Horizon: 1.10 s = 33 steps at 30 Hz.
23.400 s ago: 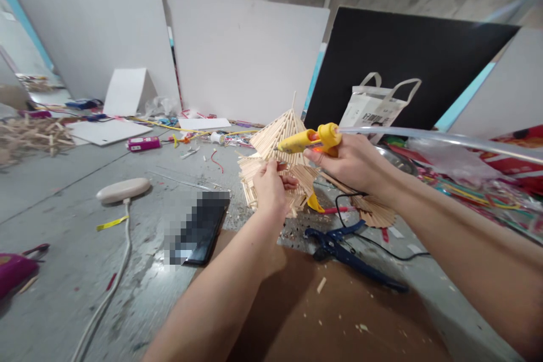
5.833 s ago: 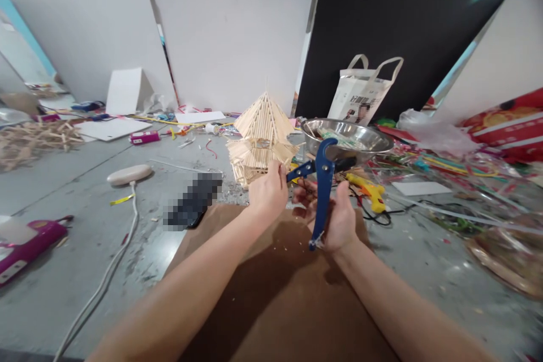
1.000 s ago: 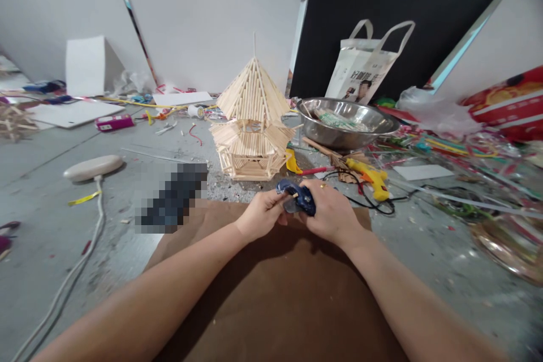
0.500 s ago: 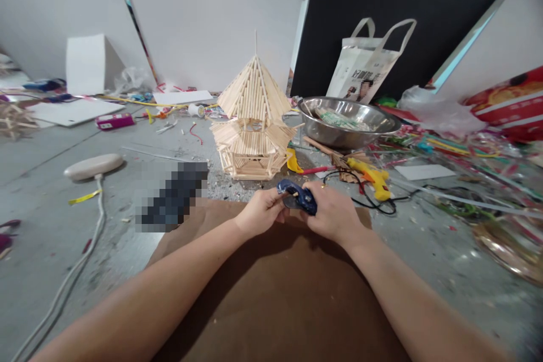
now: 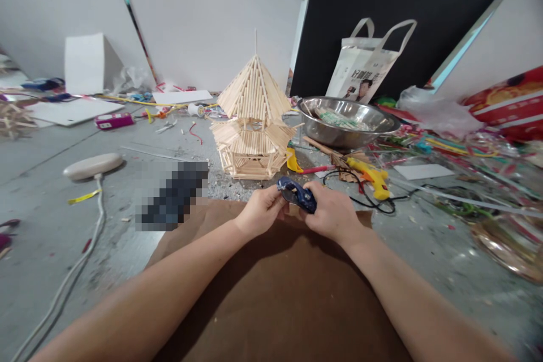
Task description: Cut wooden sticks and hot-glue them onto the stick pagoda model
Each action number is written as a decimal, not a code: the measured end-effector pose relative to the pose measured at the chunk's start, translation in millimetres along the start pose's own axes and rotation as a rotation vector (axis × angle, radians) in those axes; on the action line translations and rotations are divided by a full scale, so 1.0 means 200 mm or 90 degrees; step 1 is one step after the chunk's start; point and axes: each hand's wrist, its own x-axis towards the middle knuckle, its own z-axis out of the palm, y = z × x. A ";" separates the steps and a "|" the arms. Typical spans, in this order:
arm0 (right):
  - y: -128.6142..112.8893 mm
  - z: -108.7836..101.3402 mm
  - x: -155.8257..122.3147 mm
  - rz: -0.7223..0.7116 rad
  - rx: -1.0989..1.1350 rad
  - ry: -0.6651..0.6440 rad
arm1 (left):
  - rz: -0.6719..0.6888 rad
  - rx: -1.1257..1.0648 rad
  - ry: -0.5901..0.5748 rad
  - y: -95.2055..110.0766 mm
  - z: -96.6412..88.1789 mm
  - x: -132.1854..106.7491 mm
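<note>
My right hand (image 5: 333, 209) is wrapped round a blue pipe cutter (image 5: 303, 198) with a hooked jaw and a grey blade. Close to the jaw, the fingertips of my left hand (image 5: 261, 212) are pinched together; what they hold is too small and covered to make out. Both hands are above a brown sheet (image 5: 271, 294). Just beyond them stands a pagoda-like model (image 5: 254, 124) made of pale wooden sticks, upright, with a pointed roof.
Right of the model are a metal bowl (image 5: 307, 121) with sticks in it, a yellow glue gun (image 5: 371, 175) with a black cord, and a white bag (image 5: 356, 65). Leftward lie a pixelated dark object (image 5: 173, 198) and a white corded device (image 5: 93, 166). Scraps litter the right side.
The cutter has turned slightly in my right hand's grip and its jaw looks wider. A pale tip seen in the jaw earlier is less distinct. The model has stayed put.
</note>
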 end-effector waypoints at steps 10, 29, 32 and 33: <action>0.02 0.03 0.01 -0.056 -0.007 0.078 | 0.012 -0.003 0.033 -0.03 0.02 0.00; 0.07 0.04 0.02 -0.190 0.074 0.106 | 0.151 0.117 -0.009 -0.05 -0.02 0.02; 0.06 0.04 0.01 -0.168 0.055 0.099 | 0.133 0.129 0.001 -0.05 -0.02 0.02; 0.06 0.04 0.01 -0.160 0.048 0.097 | 0.124 0.134 0.003 -0.05 -0.02 0.02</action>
